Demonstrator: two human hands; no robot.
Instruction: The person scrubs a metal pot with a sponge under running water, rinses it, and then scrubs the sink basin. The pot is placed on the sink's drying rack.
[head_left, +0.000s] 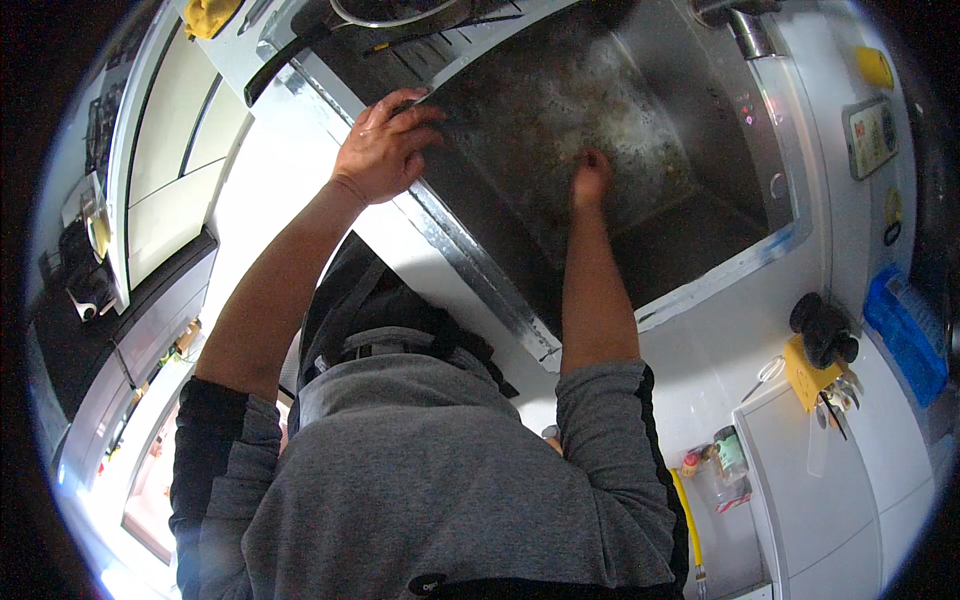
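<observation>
Before me is a deep, dark metal sink basin (720, 172) with a stained, grimy floor. My left hand (390, 146) rests over its near rim (465, 247), fingers apart and bent inward. Its fingertips are by the end of a pale strip (510, 41) that borders the basin on the left. Deeper in the basin is my right hand (591, 176), low over the stained floor with its fingers curled. That hand is slightly blurred, and whether anything lies inside its fingers is hidden.
A metal faucet (750, 34) overhangs the far right corner. A black handle (285, 64) juts over the left rim. Along the right are a phone (870, 139), a blue pack (907, 334) and a yellow utensil holder (810, 371). A yellow hose (686, 517) hangs lower down.
</observation>
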